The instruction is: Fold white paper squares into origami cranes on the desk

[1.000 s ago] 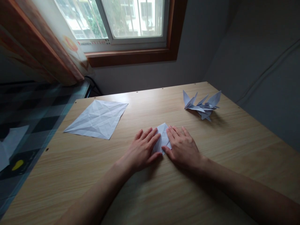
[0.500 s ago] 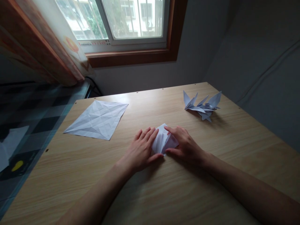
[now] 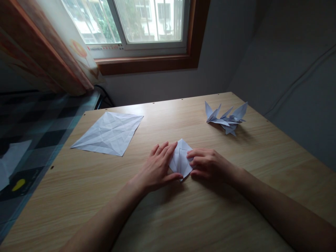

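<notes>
A small folded white paper piece (image 3: 181, 159) lies in the middle of the wooden table (image 3: 236, 182). My left hand (image 3: 157, 168) rests flat on its left side, fingers stretched out and pressing it down. My right hand (image 3: 208, 164) sits at its right edge with fingers curled, pinching a flap of the folded paper.
A creased square sheet of white paper (image 3: 109, 133) lies flat at the table's left. Folded paper cranes (image 3: 227, 117) stand at the far right. A window with a wooden sill (image 3: 147, 63) and a curtain (image 3: 52, 45) are behind. A checked surface (image 3: 31, 140) adjoins the table's left edge.
My right hand went from lying flat on the paper to curling and pinching its right flap, drawing it sideways. My left hand has stayed pressed in place.
</notes>
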Demonstrator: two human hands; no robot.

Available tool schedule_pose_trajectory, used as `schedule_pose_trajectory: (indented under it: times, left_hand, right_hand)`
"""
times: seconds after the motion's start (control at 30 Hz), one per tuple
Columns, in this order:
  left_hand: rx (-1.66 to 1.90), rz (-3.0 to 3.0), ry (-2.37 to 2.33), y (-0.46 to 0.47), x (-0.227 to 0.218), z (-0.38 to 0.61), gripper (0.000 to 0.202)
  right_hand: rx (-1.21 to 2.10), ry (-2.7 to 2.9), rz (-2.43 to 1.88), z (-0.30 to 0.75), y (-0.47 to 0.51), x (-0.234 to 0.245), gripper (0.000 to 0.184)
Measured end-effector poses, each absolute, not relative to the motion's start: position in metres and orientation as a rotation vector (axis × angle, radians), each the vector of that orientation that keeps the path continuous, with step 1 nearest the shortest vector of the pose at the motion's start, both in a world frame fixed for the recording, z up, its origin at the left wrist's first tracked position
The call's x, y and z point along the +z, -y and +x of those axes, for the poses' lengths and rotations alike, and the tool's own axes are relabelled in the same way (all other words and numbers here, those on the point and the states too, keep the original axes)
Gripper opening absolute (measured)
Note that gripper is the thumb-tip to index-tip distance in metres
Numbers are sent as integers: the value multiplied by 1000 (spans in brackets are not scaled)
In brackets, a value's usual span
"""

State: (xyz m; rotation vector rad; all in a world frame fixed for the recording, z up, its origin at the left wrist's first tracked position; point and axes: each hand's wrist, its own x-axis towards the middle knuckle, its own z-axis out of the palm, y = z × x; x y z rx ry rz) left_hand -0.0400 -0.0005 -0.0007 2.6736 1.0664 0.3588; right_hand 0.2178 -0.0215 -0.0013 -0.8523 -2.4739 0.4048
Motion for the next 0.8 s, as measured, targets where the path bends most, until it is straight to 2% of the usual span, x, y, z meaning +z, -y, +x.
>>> schedule_pose_trajectory:
  times: [0.13,0.3,0.37,0.63,0.8]
  left_hand:
    - [569,2563,-1034,-1,1,-45,93]
    - [660,2488,-1015,-3,5,-47,39]
    - [642,2544,-1023,-4,4,-46,31]
    - [527,2719,-1021,-3,-2,-43,24]
    - [362,2748,-930,-3,3,-43,33]
  right_hand:
    - [461,2465,-853,220,18,-6,17]
    - [387,2465,-792,223,13,-11,16]
    - [346,2473,-769,223,11,-11,14]
    - [241,2498,-772,228,12,-3,12]
    - [202,2569,-769,231,12,2,19]
